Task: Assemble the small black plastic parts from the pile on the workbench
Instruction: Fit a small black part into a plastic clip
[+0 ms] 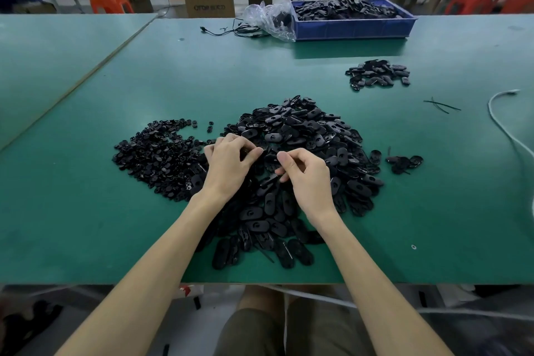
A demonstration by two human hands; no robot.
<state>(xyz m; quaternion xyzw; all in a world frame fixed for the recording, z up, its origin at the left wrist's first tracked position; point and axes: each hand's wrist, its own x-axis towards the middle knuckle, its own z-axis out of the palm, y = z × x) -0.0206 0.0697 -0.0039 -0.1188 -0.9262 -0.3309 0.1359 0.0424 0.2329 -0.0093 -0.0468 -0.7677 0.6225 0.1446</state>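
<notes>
Pickup step: your left hand fingers pinch small black part; right hand fingers curled, grasp unclear. Next: align between fingers, press together.

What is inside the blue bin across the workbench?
The blue bin holds a heap of black plastic parts up to its rim. Lower layers and its floor are covered.

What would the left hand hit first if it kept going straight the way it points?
The left hand would most likely meet the big heap of oval black parts just ahead of it, though height above it is hard to judge.
</notes>
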